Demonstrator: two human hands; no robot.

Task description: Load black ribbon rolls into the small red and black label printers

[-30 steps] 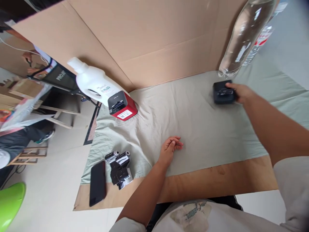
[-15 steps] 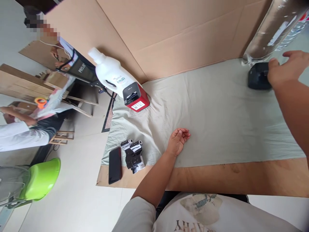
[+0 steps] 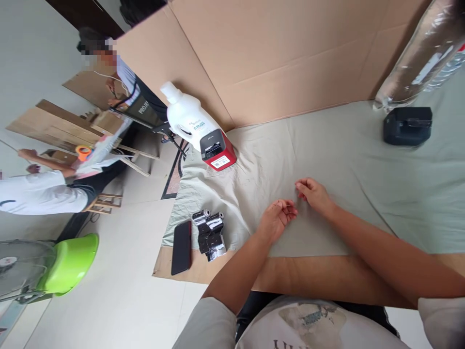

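Head view: left hand (image 3: 276, 218) and right hand (image 3: 313, 193), loosely curled and empty, rest on wrinkled cloth (image 3: 337, 160).

Bright, even daylight — soft shadows only; wide-angle bending at the edges (clear bottle (image 3: 421, 58) glares, slightly blurred).

Mirrored "PROJ" letters show on a black sign (image 3: 142, 109).

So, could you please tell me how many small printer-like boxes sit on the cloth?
2: a red-and-black box beside the white bottle, and a black box at far right.
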